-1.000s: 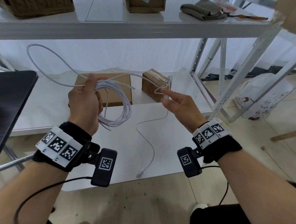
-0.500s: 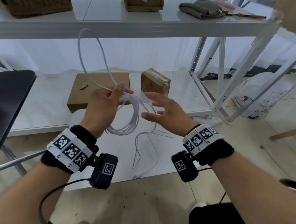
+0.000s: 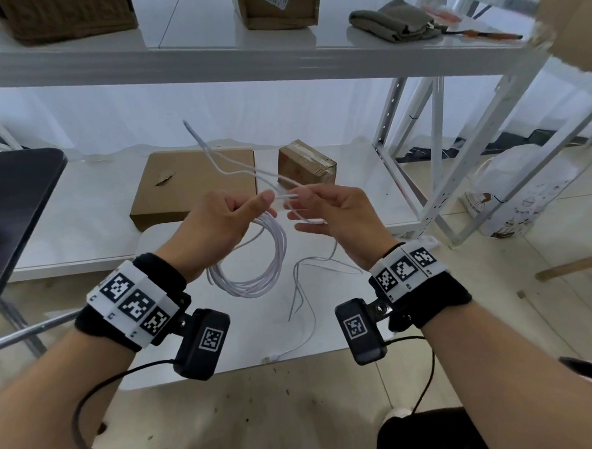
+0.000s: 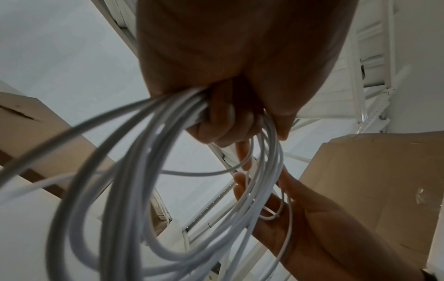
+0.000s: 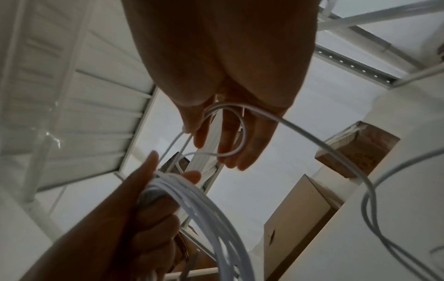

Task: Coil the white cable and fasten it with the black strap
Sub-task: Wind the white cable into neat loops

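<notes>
Your left hand (image 3: pixel 219 218) grips the coiled white cable (image 3: pixel 256 271) above the desk (image 3: pixel 328 336). Only the right wrist view shows your right hand (image 5: pixel 225 121) pinching a strand, other fingers loosely extended.

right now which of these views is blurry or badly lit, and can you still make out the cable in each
Head view: bright and even, straight shelf posts bowed by the wide lens, white cable sharp. Left wrist view: left hand backlit and dark, nearest loops smeared, the bundle still readable. Right wrist view: right hand a dark silhouette against bright white, yet the loop over its fingers stays clear.
</notes>
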